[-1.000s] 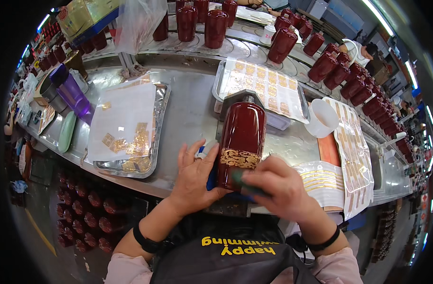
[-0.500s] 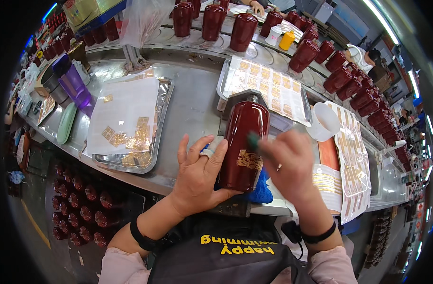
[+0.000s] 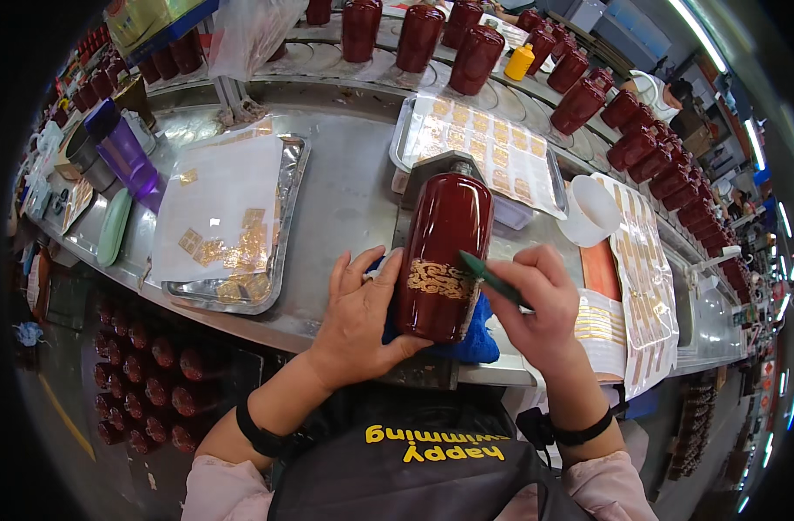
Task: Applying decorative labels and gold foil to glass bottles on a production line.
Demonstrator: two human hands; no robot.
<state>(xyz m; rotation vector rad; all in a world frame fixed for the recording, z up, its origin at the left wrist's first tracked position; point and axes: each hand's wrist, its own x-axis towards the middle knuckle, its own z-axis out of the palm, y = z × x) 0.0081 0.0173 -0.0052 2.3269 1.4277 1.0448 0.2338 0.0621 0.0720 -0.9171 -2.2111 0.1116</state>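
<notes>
A glossy dark red bottle (image 3: 444, 230) lies in front of me with its neck pointing away, tilted on a dark angular holder (image 3: 471, 160). A gold patterned decal band (image 3: 442, 280) crosses its lower part. My left hand (image 3: 362, 321) grips the bottle's lower left side, thumb by its base; something white and blue shows at its fingers. In my right hand (image 3: 531, 300) is a green pointed hand tool (image 3: 497, 278), its tip touching or very near the bottle just above the band's right end. A blue cloth (image 3: 477, 343) is partly hidden under the bottle.
To the left, a metal tray (image 3: 288, 226) carries a white sheet with gold decals; a purple bottle (image 3: 123, 156) stands beyond it. Behind the holder is another decal tray (image 3: 501, 143). A white cup (image 3: 588, 213) and decal strips (image 3: 644, 286) lie right. Red bottles (image 3: 479, 59) line a conveyor.
The bottle has turned so its gold band shows further left. My right hand has slowed from a blur, with the green tool now angled toward the band. Bottles on the conveyor have shifted right.
</notes>
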